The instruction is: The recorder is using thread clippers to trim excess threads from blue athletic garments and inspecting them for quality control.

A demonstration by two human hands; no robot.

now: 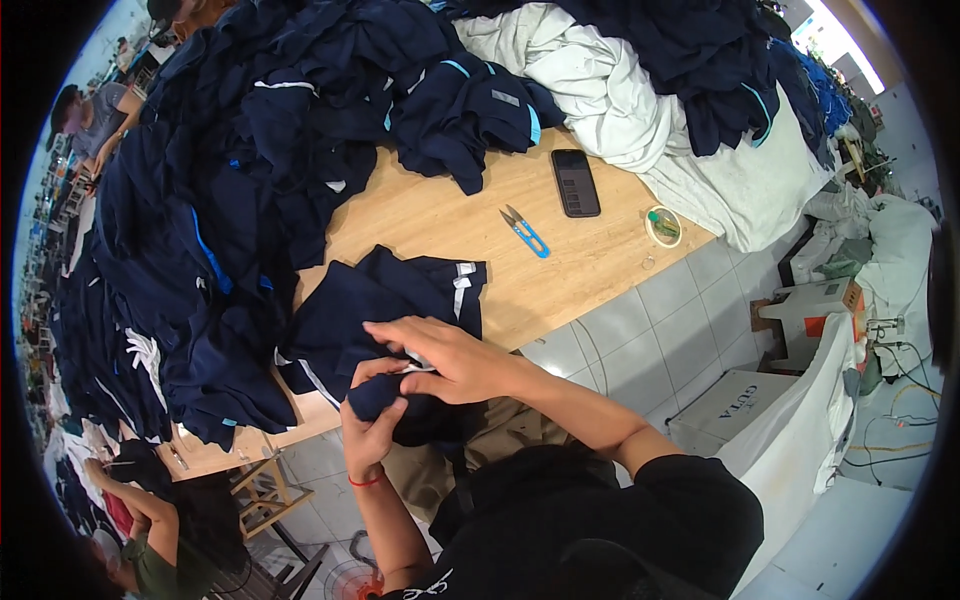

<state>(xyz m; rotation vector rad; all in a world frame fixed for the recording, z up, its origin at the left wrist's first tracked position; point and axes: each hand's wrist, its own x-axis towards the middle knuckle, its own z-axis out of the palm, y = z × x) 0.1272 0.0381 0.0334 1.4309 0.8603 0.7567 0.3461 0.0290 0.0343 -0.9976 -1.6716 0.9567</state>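
Note:
A navy garment (pixel 350 310) with white trim and small white tags lies at the table's near edge. Part of it is bunched up in my left hand (pixel 368 432), whose fingers and thumb are closed round the cloth. My right hand (pixel 450 362) reaches across just above, fingers stretched out to the left and thumb against the bunched cloth. A bit of white trim shows between the two hands. Some of my right fingers are hidden. Beyond the hands, blue-handled thread snips (pixel 527 233) lie on the tabletop.
Navy garments (pixel 200 200) heap over the table's left and back. White cloth (pixel 600 85) lies at the back right. A black phone (pixel 575 183) and a small round dish (pixel 663 227) rest on the wooden table (pixel 430 220). Another person (pixel 150 520) works at the lower left. A box (pixel 735 405) stands right.

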